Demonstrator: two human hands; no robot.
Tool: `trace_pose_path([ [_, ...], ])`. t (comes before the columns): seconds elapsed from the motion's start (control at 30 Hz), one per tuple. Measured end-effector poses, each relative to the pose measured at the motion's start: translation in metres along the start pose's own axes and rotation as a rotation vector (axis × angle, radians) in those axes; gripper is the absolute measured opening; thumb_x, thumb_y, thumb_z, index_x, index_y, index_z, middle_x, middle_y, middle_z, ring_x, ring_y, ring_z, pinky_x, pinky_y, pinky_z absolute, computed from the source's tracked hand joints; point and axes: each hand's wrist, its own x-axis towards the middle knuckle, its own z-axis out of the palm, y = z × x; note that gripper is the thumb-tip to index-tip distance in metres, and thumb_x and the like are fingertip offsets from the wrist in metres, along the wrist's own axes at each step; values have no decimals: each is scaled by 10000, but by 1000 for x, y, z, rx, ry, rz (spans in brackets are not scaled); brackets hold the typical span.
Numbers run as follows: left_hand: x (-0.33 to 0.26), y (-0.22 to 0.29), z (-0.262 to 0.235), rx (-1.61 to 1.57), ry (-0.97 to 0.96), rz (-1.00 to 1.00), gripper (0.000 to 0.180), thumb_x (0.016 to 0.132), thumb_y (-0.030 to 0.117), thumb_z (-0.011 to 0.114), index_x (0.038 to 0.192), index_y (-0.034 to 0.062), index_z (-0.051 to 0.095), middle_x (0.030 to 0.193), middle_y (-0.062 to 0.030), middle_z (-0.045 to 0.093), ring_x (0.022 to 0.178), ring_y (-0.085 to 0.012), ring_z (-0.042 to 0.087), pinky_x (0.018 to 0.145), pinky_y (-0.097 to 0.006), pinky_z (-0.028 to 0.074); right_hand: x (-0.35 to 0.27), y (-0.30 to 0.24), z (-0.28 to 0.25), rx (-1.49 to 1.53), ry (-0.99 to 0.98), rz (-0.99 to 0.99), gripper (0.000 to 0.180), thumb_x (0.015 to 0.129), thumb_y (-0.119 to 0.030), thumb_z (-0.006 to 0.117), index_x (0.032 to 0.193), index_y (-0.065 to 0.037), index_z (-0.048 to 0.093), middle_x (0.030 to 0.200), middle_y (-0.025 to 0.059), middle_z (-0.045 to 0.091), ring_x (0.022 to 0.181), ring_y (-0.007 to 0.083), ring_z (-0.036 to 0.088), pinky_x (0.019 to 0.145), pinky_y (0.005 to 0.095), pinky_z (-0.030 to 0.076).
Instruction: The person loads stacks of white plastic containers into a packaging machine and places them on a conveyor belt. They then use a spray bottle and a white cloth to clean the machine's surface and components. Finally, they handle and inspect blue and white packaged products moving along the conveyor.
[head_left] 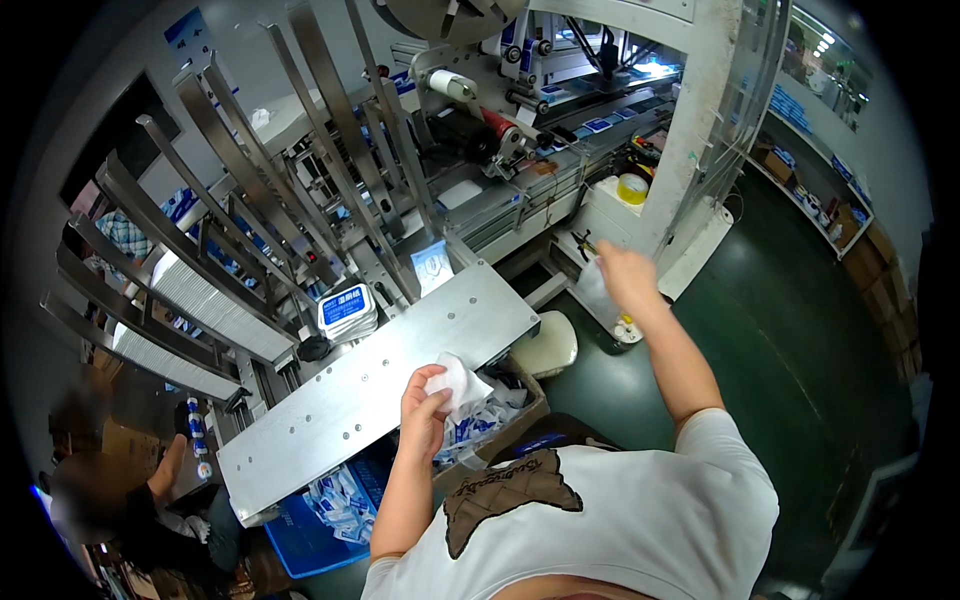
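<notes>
Over the front edge of the metal plate (380, 372), my left hand (422, 412) pinches a soft white folded sheet (460, 385) between thumb and fingers. My right hand (628, 277) is stretched out to the right beside the machine's white cabinet. Its fingers are closed, and a crumpled whitish piece (594, 290) shows at them; its kind is hard to make out. A stack of white lids with blue labels (347, 311) sits behind the plate. Near it lies a pale blue-and-white packet (432, 265).
Tall metal guide bars (240, 140) rise at the left around stacked white card. Below the plate stand a cardboard box (530, 408) of packets and a blue crate (300, 540). A yellow tape roll (632, 188) rests on the cabinet. Another person (110, 500) sits at far left.
</notes>
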Motion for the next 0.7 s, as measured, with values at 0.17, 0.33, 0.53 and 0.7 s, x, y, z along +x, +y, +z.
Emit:
trace_pose_path([
  [0.17, -1, 7, 9, -21, 20, 81, 479, 762, -83, 493, 1225, 37, 467, 1114, -119, 569, 989, -196, 583, 860, -309, 477, 12, 51, -3, 1095, -174, 154, 148, 853, -165, 598, 930, -69, 514, 791, 125, 632, 748, 232, 628, 650, 357, 488],
  [0.33, 4, 11, 23, 64, -7, 175, 555, 740, -85, 484, 1281, 35, 443, 1174, -122, 532, 1061, -215, 541, 912, -327, 448, 23, 73, 12, 966, -65, 222, 156, 876, -203, 566, 930, -65, 517, 815, 118, 638, 751, 269, 621, 656, 374, 474],
  [0.53, 15, 11, 38, 113, -23, 151, 571, 760, -62, 462, 1319, 50, 419, 1261, -115, 467, 1124, -210, 493, 959, -313, 401, 21, 28, 16, 391, 265, 118, 139, 842, -172, 567, 928, -64, 558, 860, 165, 579, 823, 364, 574, 688, 400, 451],
  [0.7, 22, 8, 42, -10, -134, 174, 487, 856, 111, 446, 1339, 68, 406, 1214, -93, 500, 965, -145, 543, 790, -244, 456, 20, -41, 3, 560, 75, -196, 121, 836, -126, 570, 901, -24, 570, 828, 140, 557, 794, 319, 577, 674, 379, 460],
])
